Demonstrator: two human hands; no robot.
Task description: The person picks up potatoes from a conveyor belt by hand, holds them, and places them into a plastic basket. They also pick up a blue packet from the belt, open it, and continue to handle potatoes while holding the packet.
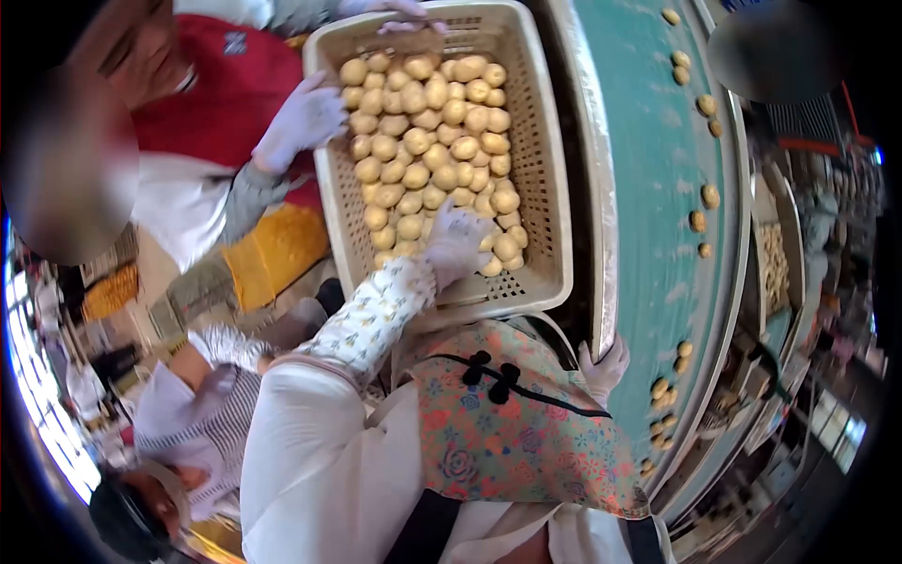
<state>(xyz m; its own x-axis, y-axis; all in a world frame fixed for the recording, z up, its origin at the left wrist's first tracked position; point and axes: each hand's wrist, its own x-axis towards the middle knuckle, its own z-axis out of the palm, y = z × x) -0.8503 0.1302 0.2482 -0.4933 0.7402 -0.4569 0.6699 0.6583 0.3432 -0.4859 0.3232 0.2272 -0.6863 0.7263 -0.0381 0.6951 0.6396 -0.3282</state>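
Observation:
My left hand (458, 242), in a pale glove with a flower-print sleeve, reaches into the near end of a beige plastic crate (552, 202). Its fingers lie spread on the potatoes (435, 155) that cover much of the crate's bottom. What is under the palm is hidden. My right hand (604, 368), also gloved, wraps over the metal side rail (598, 188) of a green conveyor belt (648, 179), thumb on one side and fingers on the other. Part of that hand is hidden behind my floral apron (517, 414).
Several potatoes (710, 196) lie along the belt's far side. A co-worker's gloved hand (303, 122) is at the crate's left rim, another gloved hand (413, 23) at its far end. Another person (202, 423) is at lower left. A yellow sack (277, 254) lies left of the crate.

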